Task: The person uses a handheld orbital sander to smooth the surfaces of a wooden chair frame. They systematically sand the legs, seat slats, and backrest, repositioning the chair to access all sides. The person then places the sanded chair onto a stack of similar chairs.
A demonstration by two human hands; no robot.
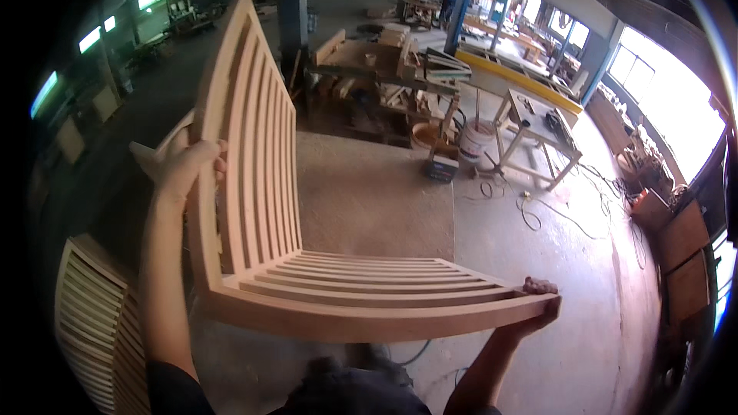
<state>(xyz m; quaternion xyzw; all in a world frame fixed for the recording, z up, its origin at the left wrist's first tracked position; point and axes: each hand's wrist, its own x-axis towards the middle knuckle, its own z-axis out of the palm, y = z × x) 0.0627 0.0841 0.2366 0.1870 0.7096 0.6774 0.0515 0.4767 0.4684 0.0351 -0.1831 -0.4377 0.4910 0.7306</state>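
While both hands clamp rails — slatted chair frame between left grip, right grip.

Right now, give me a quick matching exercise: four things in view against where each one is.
Things:
1. left hand
2. right hand
3. white bucket
4. slatted panel

Places:
A. on the floor beside the small work table
B. at the lower left, near the left forearm
C. on the upright side rail of the slatted chair frame
D. at the frame's front right corner

Pairs: 1-C, 2-D, 3-A, 4-B
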